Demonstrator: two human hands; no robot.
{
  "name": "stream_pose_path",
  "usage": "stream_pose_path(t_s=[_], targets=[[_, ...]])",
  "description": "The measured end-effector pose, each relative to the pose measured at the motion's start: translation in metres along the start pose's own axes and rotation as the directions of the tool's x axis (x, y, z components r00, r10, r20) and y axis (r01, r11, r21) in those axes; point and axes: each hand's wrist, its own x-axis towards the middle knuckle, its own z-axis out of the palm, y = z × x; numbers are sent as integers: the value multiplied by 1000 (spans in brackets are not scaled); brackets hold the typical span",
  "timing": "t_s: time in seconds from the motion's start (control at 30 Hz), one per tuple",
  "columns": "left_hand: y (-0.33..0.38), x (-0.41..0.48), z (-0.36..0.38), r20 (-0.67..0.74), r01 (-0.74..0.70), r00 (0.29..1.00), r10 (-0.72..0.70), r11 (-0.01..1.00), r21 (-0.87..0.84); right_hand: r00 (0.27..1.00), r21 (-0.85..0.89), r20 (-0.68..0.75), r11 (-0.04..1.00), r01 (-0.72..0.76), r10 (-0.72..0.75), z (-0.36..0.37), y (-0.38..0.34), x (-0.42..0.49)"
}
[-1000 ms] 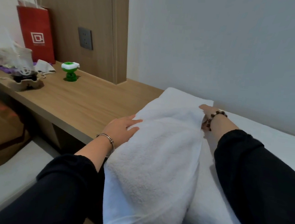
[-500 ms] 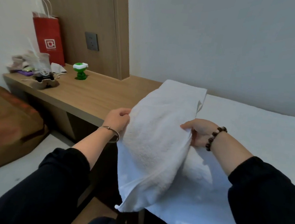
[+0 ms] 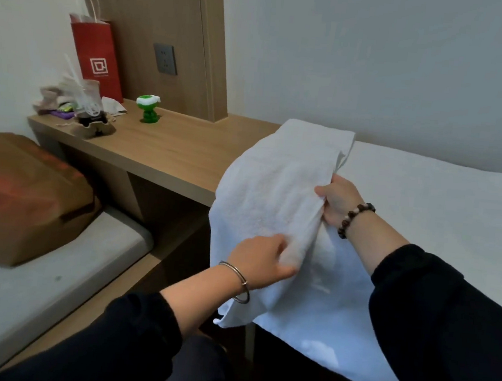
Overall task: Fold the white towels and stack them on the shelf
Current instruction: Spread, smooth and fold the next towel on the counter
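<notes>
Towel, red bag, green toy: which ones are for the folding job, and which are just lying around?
For the job:
white towel
left hand, gripping it
right hand, gripping it

Just lying about:
red paper bag
green toy
brown bag
wall socket

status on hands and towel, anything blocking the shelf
Hands: left hand grips white towel low, right hand pinches its right edge. Towel not yet folded flat, draped over corner of bed. Far end of shelf: red bag, green toy.
</notes>
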Motion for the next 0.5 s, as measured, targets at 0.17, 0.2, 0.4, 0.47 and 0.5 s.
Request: stream_pose_path(t_s=[0.17,0.2,0.4,0.47,0.5], targets=[[7,4,-14,502,-86,810,301,910,-407,1000,-242,-22,970,-23,19,-6,-5,1],[5,7,-23,432,-72,849,304,876,-476,999,-305,-31,951,-48,41,-8,-6,3],[-24,37,-53,-537,-51,833,-134,948,-316,978,-261,-40,943,-206,203,-16,-15,2],[-30,49,-55,-578,-52,809,-108,966,-253,969,-129,61,965,-229,238,-11,-17,-2],[-32,55,-56,-576,-42,811,-97,974,-223,962,-91,104,965,-244,253,-9,-18,-4]])
